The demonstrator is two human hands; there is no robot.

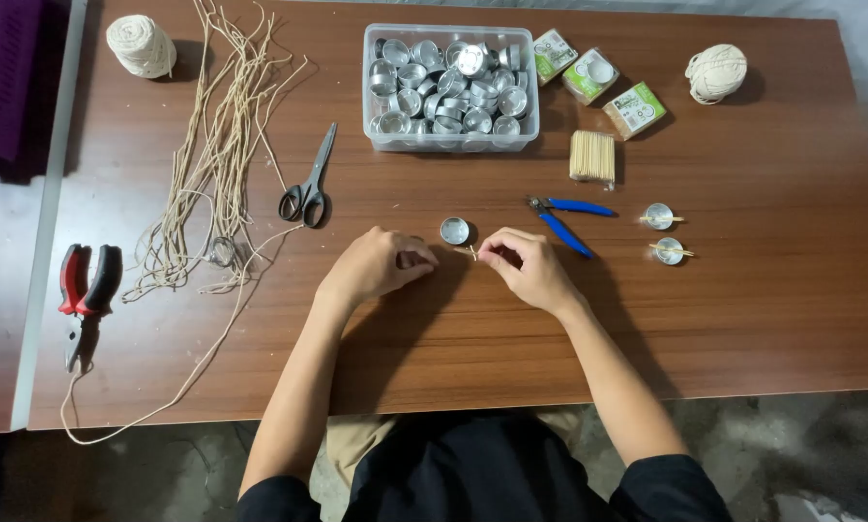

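My left hand point(376, 264) rests on the brown table point(743, 309) with its fingers curled in. My right hand point(523, 264) is beside it, pinching a short pale wick piece point(470, 251) at the fingertips. Whether the left fingers also touch the wick I cannot tell. A small empty metal cup point(454, 230) stands just beyond the two hands. Blue-handled pliers point(563, 220) lie just right of my right hand.
A clear tub point(450, 141) full of metal cups stands at the back. Two cups with sticks across them point(664, 235) sit at the right. Scissors point(309, 184), loose cords point(211, 145), red-black pliers point(88, 290), wooden sticks point(591, 156), two twine balls and small boxes lie about.
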